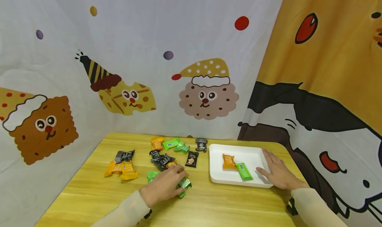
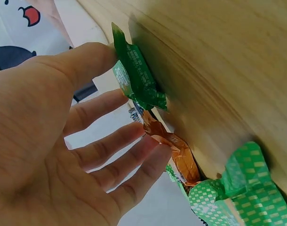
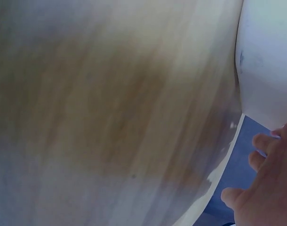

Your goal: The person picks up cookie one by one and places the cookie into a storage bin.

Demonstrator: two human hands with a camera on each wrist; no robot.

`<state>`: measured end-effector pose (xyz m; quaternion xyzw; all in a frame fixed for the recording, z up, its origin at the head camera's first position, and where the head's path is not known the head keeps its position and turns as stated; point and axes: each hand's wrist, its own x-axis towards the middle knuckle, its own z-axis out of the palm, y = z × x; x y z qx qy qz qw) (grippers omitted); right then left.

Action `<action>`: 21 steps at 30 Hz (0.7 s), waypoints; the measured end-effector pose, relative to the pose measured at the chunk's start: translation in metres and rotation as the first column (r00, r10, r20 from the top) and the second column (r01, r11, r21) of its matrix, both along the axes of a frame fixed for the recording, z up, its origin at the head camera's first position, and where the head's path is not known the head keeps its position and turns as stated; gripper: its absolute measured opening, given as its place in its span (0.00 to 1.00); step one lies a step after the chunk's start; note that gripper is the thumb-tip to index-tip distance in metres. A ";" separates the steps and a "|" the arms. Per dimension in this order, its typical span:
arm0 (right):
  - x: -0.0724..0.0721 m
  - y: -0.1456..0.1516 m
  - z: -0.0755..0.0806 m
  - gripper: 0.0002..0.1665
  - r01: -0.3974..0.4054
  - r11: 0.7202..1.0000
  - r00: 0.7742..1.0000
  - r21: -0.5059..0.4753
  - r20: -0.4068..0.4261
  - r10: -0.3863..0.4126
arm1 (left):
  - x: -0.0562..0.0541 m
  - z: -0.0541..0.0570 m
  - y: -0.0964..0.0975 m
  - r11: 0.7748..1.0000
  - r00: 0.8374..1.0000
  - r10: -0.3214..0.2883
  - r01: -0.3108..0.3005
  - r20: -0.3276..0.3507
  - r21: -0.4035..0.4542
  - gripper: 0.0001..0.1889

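Observation:
My left hand (image 1: 165, 183) reaches over several wrapped snacks at the middle of the table. Its thumb and index finger pinch a green-wrapped snack (image 2: 139, 75), while the other fingers extend past an orange-wrapped snack (image 2: 181, 160). Another green packet (image 2: 254, 188) lies near the little finger's side. On the right, my right hand (image 1: 279, 172) rests on the edge of a white tray (image 1: 238, 184), thumb over the inside and straight fingers along the right rim. Inside the tray lie an orange packet (image 1: 228, 161) and a green packet (image 1: 244, 171).
Two orange packets (image 1: 129, 171) and a black one (image 1: 124, 156) form a group at the left. Further back lie more orange, green and black packets, including a flat black packet (image 1: 192, 159) beside the tray. A patterned curtain (image 1: 167, 97) stands behind the wooden table (image 1: 221, 203).

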<state>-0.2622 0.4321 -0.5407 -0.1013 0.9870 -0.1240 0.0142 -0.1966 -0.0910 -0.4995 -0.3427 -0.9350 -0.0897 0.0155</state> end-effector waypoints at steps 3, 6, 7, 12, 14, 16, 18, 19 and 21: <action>0.001 0.000 -0.001 0.66 0.002 1.000 1.000 0.002 0.006 -0.002 | 0.001 0.000 -0.001 1.000 1.000 0.002 -0.002 0.008 -0.003 0.28; 0.003 0.000 -0.001 0.66 0.003 1.000 1.000 0.001 0.007 -0.003 | 0.002 0.001 -0.002 1.000 1.000 -0.005 0.005 0.008 -0.008 0.29; 0.003 0.000 -0.001 0.66 0.004 1.000 1.000 0.002 0.006 -0.004 | 0.002 0.001 -0.002 1.000 1.000 -0.006 0.006 0.008 -0.012 0.30; 0.003 0.001 -0.002 0.65 0.009 1.000 1.000 0.001 0.003 -0.009 | 0.001 0.002 -0.001 0.999 1.000 -0.006 0.006 -0.004 -0.043 0.30; 0.003 0.001 -0.002 0.66 0.009 1.000 1.000 0.003 0.002 -0.009 | 0.001 0.000 0.000 0.998 1.000 -0.004 0.003 -0.014 -0.057 0.30; 0.003 0.001 -0.002 0.66 0.008 1.000 1.000 0.001 0.001 -0.008 | 0.000 -0.001 0.000 0.997 1.000 -0.001 -0.001 -0.025 -0.072 0.29; 0.002 0.000 -0.002 0.66 0.005 1.000 1.000 -0.002 0.001 -0.005 | 0.000 -0.002 0.001 0.996 0.999 -0.001 -0.002 -0.034 -0.088 0.29; 0.002 0.000 -0.001 0.65 0.003 1.000 1.000 -0.004 -0.001 -0.003 | 0.000 -0.002 0.002 0.996 0.999 -0.003 -0.001 -0.037 -0.094 0.29; 0.001 0.000 -0.001 0.65 -0.001 1.000 1.000 -0.009 -0.005 0.001 | 0.001 -0.001 0.004 0.994 0.999 -0.008 0.004 -0.041 -0.106 0.29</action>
